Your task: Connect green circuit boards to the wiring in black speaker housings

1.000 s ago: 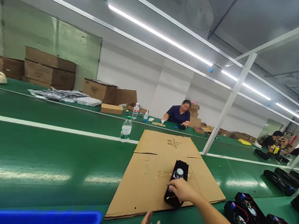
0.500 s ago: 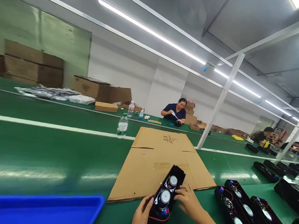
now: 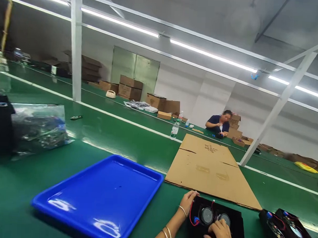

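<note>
A black speaker housing [image 3: 236,224] with two round speakers, a red wire and a blue connector lies at the lower right, near the front edge of the flat cardboard sheet [image 3: 211,174]. My left hand [image 3: 189,201], with bracelets on the wrist, holds the housing's upper left corner, its fingers closed on the edge. Over the right-hand speaker is my right hand [image 3: 220,234], fingers bent and touching the speaker; its fingertips are partly hidden. More black housings [image 3: 288,230] with speakers and wires lie farther right.
A blue tray [image 3: 100,193] lies to the left. Beyond it are a clear bag of parts [image 3: 40,128] and a small dark item [image 3: 76,118]. A water bottle [image 3: 175,129] stands behind the cardboard. A person [image 3: 219,124] works across the bench, near a white post [image 3: 277,110].
The view has swung left, showing the whole blue tray. The housing has turned from steeply slanted to nearly level. My left hand moved to its upper left corner, my right hand onto a speaker.
</note>
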Demonstrator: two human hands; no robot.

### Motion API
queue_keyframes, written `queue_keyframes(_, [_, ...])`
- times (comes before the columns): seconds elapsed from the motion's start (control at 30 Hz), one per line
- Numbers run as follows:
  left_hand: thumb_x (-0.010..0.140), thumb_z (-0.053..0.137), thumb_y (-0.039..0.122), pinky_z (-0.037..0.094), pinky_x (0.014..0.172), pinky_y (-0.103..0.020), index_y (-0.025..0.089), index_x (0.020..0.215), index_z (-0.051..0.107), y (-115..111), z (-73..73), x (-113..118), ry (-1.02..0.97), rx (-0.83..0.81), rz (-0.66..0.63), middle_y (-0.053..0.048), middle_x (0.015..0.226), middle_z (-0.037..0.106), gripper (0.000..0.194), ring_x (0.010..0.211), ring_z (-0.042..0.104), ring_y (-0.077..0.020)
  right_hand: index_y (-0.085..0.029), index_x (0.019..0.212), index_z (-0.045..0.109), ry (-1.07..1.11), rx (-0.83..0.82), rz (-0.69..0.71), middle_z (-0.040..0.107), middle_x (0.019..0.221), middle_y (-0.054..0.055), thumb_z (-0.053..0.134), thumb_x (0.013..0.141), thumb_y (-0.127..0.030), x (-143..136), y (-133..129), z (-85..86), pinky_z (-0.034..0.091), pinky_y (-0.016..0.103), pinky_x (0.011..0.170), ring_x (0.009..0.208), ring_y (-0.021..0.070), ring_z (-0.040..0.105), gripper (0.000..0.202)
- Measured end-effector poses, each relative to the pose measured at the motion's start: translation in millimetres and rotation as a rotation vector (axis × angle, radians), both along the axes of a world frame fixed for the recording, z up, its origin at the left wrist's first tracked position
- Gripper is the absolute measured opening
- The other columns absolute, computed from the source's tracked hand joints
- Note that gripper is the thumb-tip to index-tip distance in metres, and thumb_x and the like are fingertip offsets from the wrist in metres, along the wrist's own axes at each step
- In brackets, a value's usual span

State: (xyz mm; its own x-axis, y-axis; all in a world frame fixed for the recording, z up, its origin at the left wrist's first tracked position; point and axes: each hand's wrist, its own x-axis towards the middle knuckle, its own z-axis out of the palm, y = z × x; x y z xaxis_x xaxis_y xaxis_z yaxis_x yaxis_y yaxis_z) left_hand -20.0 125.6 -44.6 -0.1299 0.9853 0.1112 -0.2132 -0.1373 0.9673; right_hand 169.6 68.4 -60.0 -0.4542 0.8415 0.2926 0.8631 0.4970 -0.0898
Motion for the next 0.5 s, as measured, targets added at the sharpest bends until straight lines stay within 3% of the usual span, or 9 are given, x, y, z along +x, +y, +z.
queue_keyframes(0.07, [0.086, 0.055, 0.033, 0.050, 0.077, -0.038, 0.013, 0.089, 0.061, -3, 12.6, -3, -0.007, 0.021, 0.046, -0.003, 0.092, 0.064, 0.020, 0.083, 0.062, -0.0179, -0.023, 0.082, 0.063, 0.046, -0.102, 0.004, 0.065, 0.089, 0.004, 0.061, 0.076, -0.018, -5, -3, 17.9, 0.047, 0.037, 0.082, 0.091, 0.0248, 0.059, 0.008])
queue_keyframes(0.13, [0.086, 0.055, 0.034, 0.049, 0.079, -0.040, 0.014, 0.089, 0.060, -8, 32.4, -9, -0.023, 0.052, 0.107, -0.004, 0.094, 0.064, 0.021, 0.087, 0.061, -0.0186, -0.021, 0.100, 0.062, 0.073, -0.145, 0.004, 0.064, 0.104, 0.007, 0.061, 0.076, -0.017, -9, -6, 40.0, 0.044, 0.037, 0.090, 0.102, 0.0251, 0.057, 0.025])
queue_keyframes(0.23, [0.084, 0.055, 0.038, 0.048, 0.076, -0.037, 0.014, 0.087, 0.060, -25, 74.9, -19, -0.045, 0.122, 0.144, -0.004, 0.090, 0.064, 0.024, 0.086, 0.060, -0.0183, -0.020, 0.119, 0.055, 0.070, -0.175, 0.060, 0.052, 0.128, 0.009, 0.069, 0.069, -0.017, -18, -15, 78.8, 0.038, 0.041, 0.101, 0.120, 0.0282, 0.045, 0.052])
queue_keyframes(0.33, [0.073, 0.061, 0.048, 0.047, 0.061, -0.028, 0.015, 0.086, 0.063, -56, 119.7, -23, -0.040, 0.185, 0.080, -0.005, 0.083, 0.067, 0.036, 0.071, 0.058, -0.0164, -0.024, 0.123, 0.053, 0.089, -0.052, 0.208, 0.036, 0.141, 0.007, 0.072, 0.069, -0.025, -31, -26, 113.0, 0.030, 0.050, 0.106, 0.132, 0.0322, 0.027, 0.057])
queue_keyframes(0.4, [0.068, 0.063, 0.052, 0.046, 0.054, -0.026, 0.016, 0.091, 0.066, -79, 140.5, -21, -0.025, 0.205, 0.024, -0.007, 0.089, 0.067, 0.043, 0.062, 0.056, -0.0142, -0.029, 0.130, 0.045, 0.126, 0.157, 0.329, 0.030, 0.144, 0.006, 0.070, 0.073, -0.030, -40, -32, 122.2, 0.028, 0.056, 0.104, 0.133, 0.0339, 0.021, 0.062])
queue_keyframes(0.5, [0.065, 0.065, 0.055, 0.049, 0.057, -0.028, 0.019, 0.095, 0.068, -101, 151.7, -17, -0.021, 0.159, -0.121, -0.009, 0.093, 0.070, 0.047, 0.065, 0.060, -0.0177, -0.037, 0.138, 0.030, 0.177, 0.378, 0.356, 0.031, 0.143, 0.003, 0.060, 0.082, -0.024, -52, -37, 110.6, 0.033, 0.060, 0.099, 0.131, 0.0342, 0.025, 0.064])
